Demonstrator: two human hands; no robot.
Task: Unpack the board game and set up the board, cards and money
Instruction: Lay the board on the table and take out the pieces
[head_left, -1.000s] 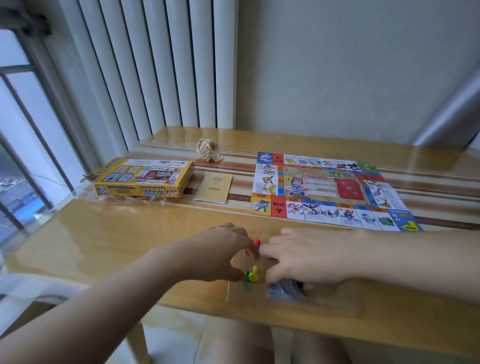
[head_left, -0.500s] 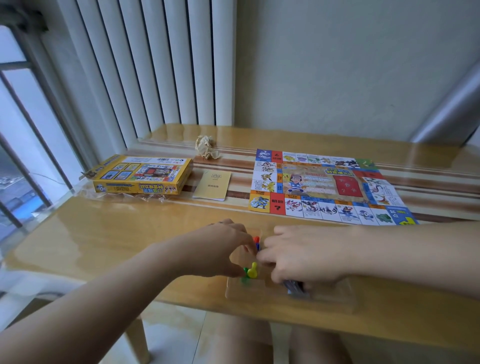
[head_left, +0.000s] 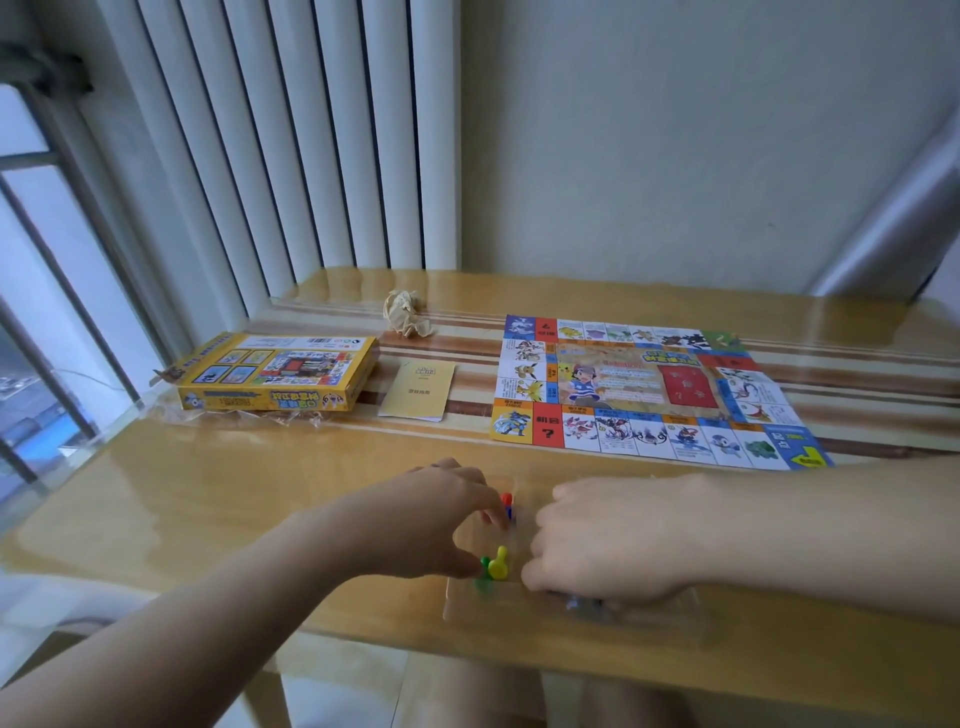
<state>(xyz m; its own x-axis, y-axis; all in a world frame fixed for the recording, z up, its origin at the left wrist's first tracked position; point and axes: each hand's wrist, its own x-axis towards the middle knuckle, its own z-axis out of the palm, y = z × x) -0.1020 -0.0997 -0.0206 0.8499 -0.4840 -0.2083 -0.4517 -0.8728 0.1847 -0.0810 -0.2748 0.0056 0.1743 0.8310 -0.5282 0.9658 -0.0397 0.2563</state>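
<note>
Both hands are at the near edge: left hand (head_left: 431, 519) pinches the clear packet (head_left: 649, 613) by the coloured pawns (head_left: 498, 564), and right hand (head_left: 608, 540) is curled around it just beside. The board (head_left: 644, 384) lies flat far right, with the yellow box (head_left: 280, 371) far left.

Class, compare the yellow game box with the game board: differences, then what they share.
The game box is a thick yellow carton; the game board is a thin sheet spread flat. The box lies left; the board lies right and covers more surface. Both carry colourful pictures and rest on the table.
</note>
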